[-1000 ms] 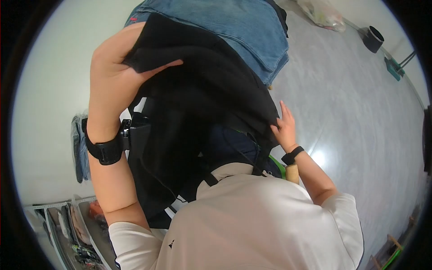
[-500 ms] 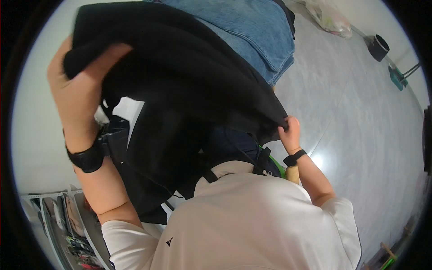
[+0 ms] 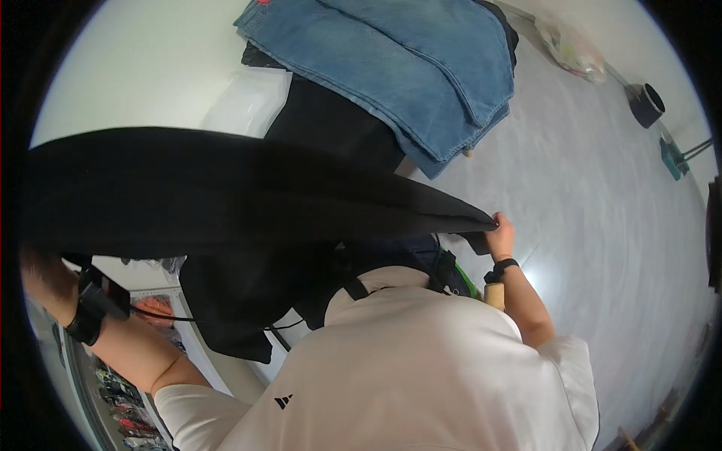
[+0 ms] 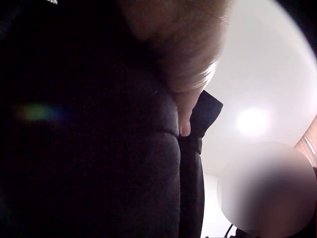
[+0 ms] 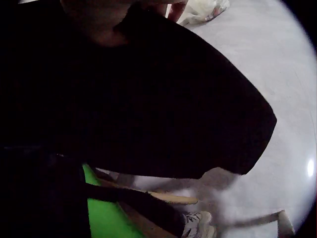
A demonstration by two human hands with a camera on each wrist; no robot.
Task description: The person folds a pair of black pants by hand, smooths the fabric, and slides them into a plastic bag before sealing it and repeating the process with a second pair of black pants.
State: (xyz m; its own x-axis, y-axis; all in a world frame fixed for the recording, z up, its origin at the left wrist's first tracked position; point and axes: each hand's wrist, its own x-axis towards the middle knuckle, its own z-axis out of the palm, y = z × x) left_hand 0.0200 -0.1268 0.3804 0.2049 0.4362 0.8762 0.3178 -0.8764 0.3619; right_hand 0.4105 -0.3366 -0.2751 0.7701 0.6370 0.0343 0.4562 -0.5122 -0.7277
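Observation:
A long black garment (image 3: 226, 192) is stretched across the head view from the far left to the right. My right hand (image 3: 501, 234) pinches its narrow right end, and a flap of the cloth (image 5: 198, 104) hangs below that hand in the right wrist view. At the left end, my left hand (image 3: 45, 279) is mostly hidden behind the fabric in the head view. The left wrist view shows the left hand (image 4: 190, 64) gripping the garment's edge, thumb bent down on the cloth. More black cloth (image 3: 226, 301) hangs over my lap.
Folded blue jeans (image 3: 406, 68) lie ahead, over black cloth (image 3: 331, 120) and beside a clear plastic bag (image 3: 248, 101). Shelves with packed clothes (image 3: 128, 406) stand at lower left. On the floor at right are a plastic bag (image 3: 571, 51), a dark bin (image 3: 647, 105) and a green dustpan (image 3: 673, 158).
My left hand has swung left and toward my body, stretching the garment out and uncovering the clear bag. The right hand has gone from loosely spread fingers to pinching the garment's end.

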